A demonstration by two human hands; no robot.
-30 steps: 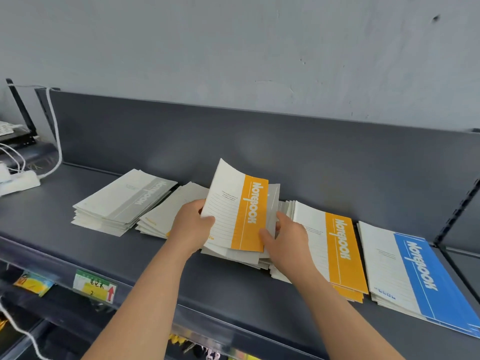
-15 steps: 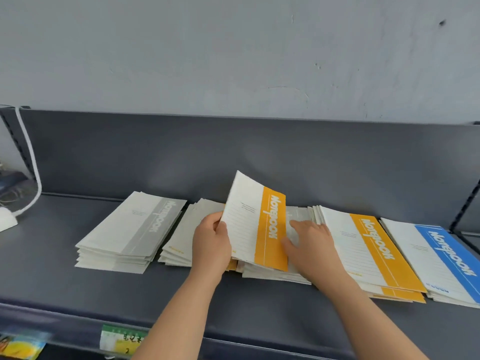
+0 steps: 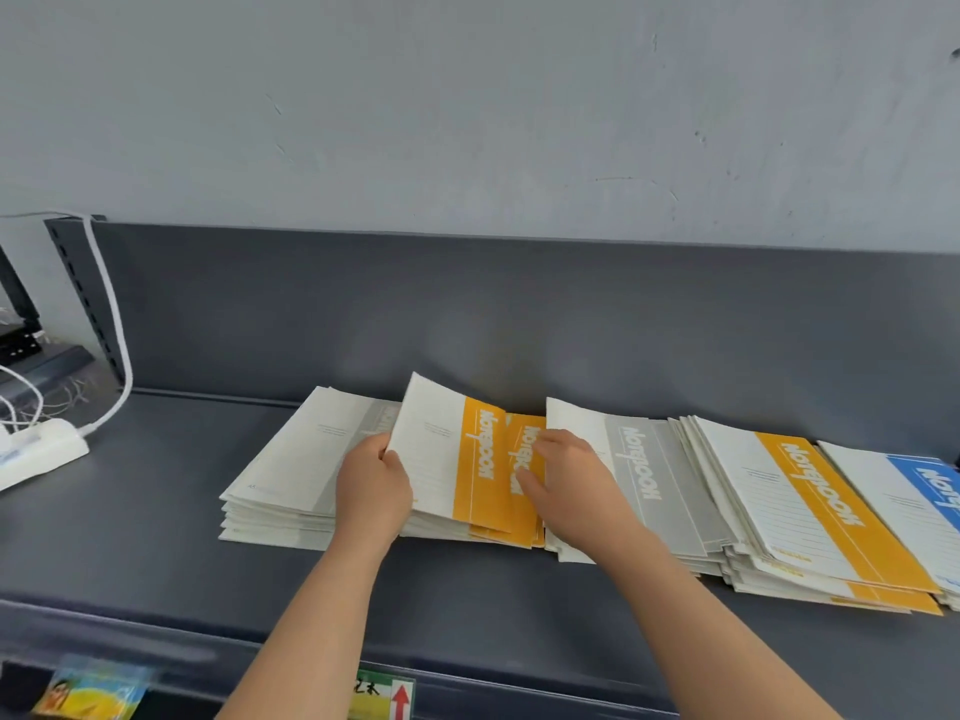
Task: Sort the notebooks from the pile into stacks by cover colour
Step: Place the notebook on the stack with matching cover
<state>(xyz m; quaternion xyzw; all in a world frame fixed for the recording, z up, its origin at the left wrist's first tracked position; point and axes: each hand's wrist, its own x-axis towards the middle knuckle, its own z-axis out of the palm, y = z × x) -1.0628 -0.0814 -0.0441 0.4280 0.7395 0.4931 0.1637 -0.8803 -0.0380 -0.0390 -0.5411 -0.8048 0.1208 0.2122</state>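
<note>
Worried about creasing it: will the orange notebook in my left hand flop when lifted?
Probably somewhat floppy: the orange notebook looks thin and curves where the left hand pinches one edge. Likely light, since that one-handed grip lifts it.

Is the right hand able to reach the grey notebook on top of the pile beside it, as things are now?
Probably yes. The grey notebook lies uncovered right beside the right hand, whose fingers only rest on the lower orange notebook; nothing stands between.

Dark grey shelf (image 3: 156,511). Tilted notebook (image 3: 447,459): white, faintly ruled, orange band, white lettering. At its 9 o'clock, grey stack (image 3: 291,470): white, grey band. At 3 o'clock, pile (image 3: 639,475): grey band; then orange stack (image 3: 810,506), blue stack (image 3: 924,491).
</note>
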